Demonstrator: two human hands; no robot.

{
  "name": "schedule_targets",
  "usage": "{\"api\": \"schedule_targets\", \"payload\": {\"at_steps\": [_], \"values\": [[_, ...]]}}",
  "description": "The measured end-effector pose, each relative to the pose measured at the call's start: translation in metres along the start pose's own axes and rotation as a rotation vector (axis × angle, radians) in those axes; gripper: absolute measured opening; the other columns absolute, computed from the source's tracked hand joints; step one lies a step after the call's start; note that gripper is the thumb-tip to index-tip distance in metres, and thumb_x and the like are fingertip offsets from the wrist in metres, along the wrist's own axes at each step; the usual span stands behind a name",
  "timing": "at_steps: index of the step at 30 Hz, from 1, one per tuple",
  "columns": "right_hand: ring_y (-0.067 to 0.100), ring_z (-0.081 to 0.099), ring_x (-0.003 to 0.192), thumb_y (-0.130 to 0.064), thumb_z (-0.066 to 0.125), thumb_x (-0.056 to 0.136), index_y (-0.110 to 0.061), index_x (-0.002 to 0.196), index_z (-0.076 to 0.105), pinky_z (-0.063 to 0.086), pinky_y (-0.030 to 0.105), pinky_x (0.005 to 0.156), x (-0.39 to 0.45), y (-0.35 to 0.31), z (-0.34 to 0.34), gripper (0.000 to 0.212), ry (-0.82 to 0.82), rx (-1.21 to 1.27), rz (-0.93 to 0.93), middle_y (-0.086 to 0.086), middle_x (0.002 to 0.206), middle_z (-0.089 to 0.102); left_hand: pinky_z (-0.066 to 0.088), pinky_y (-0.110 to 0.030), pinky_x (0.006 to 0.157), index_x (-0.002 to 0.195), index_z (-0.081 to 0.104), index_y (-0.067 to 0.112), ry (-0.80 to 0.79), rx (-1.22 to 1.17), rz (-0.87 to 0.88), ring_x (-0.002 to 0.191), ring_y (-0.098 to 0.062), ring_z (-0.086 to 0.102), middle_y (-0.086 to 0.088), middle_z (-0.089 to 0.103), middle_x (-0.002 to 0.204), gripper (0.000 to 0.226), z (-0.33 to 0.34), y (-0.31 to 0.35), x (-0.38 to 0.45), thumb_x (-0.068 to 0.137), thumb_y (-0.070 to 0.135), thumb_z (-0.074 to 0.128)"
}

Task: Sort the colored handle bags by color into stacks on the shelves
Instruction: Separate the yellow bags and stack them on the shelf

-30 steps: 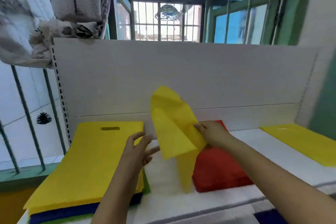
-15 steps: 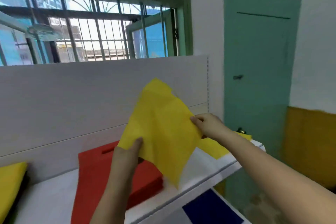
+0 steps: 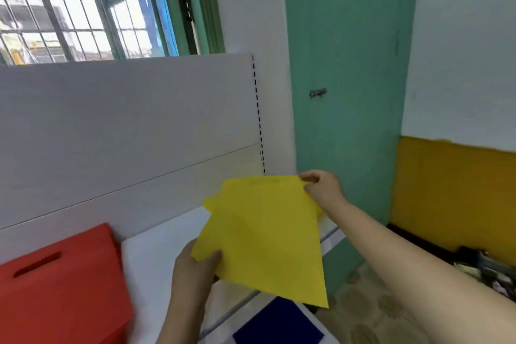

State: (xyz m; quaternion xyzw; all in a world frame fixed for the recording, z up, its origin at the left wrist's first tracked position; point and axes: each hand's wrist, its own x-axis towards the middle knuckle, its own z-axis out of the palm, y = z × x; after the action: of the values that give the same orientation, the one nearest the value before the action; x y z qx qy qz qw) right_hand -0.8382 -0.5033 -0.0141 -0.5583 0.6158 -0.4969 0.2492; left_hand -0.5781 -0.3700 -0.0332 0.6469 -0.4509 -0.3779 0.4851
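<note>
While both hands pinch the yellow bag (image 3: 262,243) above the shelf (image 3: 156,254) end, left hand (image 3: 195,268) low, right hand (image 3: 321,190) high: lower flat, corners squared, well apart from red stack (image 3: 61,282).

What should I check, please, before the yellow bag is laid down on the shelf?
1. Left hand pinches the yellow bag at its near left corner: ok.
2. Right hand pinches the far top edge of the bag: ok.
3. Bag spread flat with no fold: not ok, the left side is creased and it hangs tilted.
4. A yellow stack to land on under the bag: cannot tell, only a small yellow edge shows past the bag on the shelf.
5. Bag kept off the red stack: ok, the red stack lies well to the left.
6. Bag kept off the blue bag lower down: ok.
</note>
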Motion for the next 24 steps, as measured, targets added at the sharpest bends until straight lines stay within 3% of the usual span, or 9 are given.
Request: {"api": "schedule_targets", "payload": {"at_steps": [2, 4, 8, 10, 13, 17, 21, 24], "values": [[0.015, 0.061, 0.098, 0.01, 0.054, 0.078, -0.012, 0.105, 0.072, 0.044, 0.022, 0.087, 0.018, 0.013, 0.003, 0.04, -0.033, -0.042, 0.011, 0.004, 0.108, 0.07, 0.055, -0.035, 0.068, 0.121, 0.062, 0.01, 0.012, -0.014, -0.055, 0.087, -0.027, 0.066, -0.013, 0.068, 0.103, 0.041, 0.001, -0.008, 0.016, 0.081, 0.016, 0.071], [0.018, 0.062, 0.105, 0.009, 0.053, 0.077, -0.017, 0.105, 0.072, 0.046, 0.025, 0.092, 0.047, 0.025, 0.017, 0.042, -0.089, -0.098, -0.011, 0.003, 0.111, 0.07, 0.052, -0.034, 0.07, 0.129, 0.059, 0.009, 0.058, 0.06, -0.086, 0.087, -0.023, 0.063, -0.013, 0.067, 0.108, 0.047, 0.004, -0.019, 0.039, 0.085, 0.013, 0.073], [0.017, 0.057, 0.11, 0.008, 0.054, 0.082, -0.014, 0.119, 0.067, 0.04, 0.02, 0.087, 0.098, 0.028, 0.041, 0.045, -0.258, -0.227, -0.107, 0.002, 0.121, 0.064, 0.053, -0.035, 0.075, 0.127, 0.062, 0.007, 0.029, 0.187, -0.132, 0.089, -0.025, 0.064, -0.012, 0.067, 0.109, 0.052, 0.017, -0.019, 0.081, 0.081, 0.025, 0.078], [0.019, 0.056, 0.109, 0.007, 0.054, 0.084, -0.015, 0.126, 0.063, 0.043, 0.024, 0.086, 0.118, 0.029, 0.053, 0.048, -0.345, -0.26, -0.137, 0.004, 0.124, 0.06, 0.052, -0.032, 0.069, 0.124, 0.062, 0.01, -0.003, 0.26, -0.168, 0.081, -0.025, 0.067, -0.012, 0.069, 0.104, 0.058, 0.024, -0.015, 0.092, 0.075, 0.033, 0.081], [0.023, 0.057, 0.111, 0.006, 0.056, 0.084, -0.016, 0.131, 0.059, 0.048, 0.03, 0.087, 0.149, 0.029, 0.072, 0.052, -0.425, -0.285, -0.185, 0.007, 0.13, 0.056, 0.051, -0.029, 0.061, 0.111, 0.065, 0.012, 0.024, 0.375, -0.154, 0.066, -0.018, 0.068, -0.008, 0.071, 0.087, 0.037, 0.04, -0.012, 0.107, 0.08, 0.027, 0.078], [0.026, 0.052, 0.12, 0.001, 0.056, 0.086, -0.015, 0.134, 0.055, 0.039, 0.027, 0.097, 0.175, 0.035, 0.095, 0.051, -0.522, -0.398, -0.286, 0.01, 0.138, 0.049, 0.054, -0.034, 0.078, 0.107, 0.061, 0.02, 0.145, 0.557, -0.146, 0.086, -0.017, 0.064, 0.003, 0.065, 0.089, 0.032, 0.064, -0.012, 0.111, 0.08, 0.031, 0.075], [0.026, 0.049, 0.12, -0.008, 0.055, 0.09, -0.01, 0.135, 0.051, 0.038, 0.027, 0.097, 0.193, 0.044, 0.113, 0.045, -0.633, -0.454, -0.335, 0.014, 0.136, 0.05, 0.049, -0.033, 0.091, 0.137, 0.049, 0.018, 0.249, 0.656, -0.14, 0.112, -0.022, 0.059, -0.006, 0.055, 0.124, 0.063, 0.089, -0.011, 0.112, 0.082, 0.037, 0.073], [0.027, 0.037, 0.136, -0.017, 0.053, 0.094, -0.009, 0.148, 0.034, 0.034, 0.029, 0.105, 0.199, 0.046, 0.124, 0.058, -0.733, -0.512, -0.283, 0.013, 0.151, 0.036, 0.039, -0.034, 0.103, 0.144, 0.043, 0.02, 0.289, 0.737, -0.179, 0.124, -0.026, 0.049, -0.008, 0.05, 0.134, 0.069, 0.111, -0.01, 0.115, 0.084, 0.042, 0.069]]}}
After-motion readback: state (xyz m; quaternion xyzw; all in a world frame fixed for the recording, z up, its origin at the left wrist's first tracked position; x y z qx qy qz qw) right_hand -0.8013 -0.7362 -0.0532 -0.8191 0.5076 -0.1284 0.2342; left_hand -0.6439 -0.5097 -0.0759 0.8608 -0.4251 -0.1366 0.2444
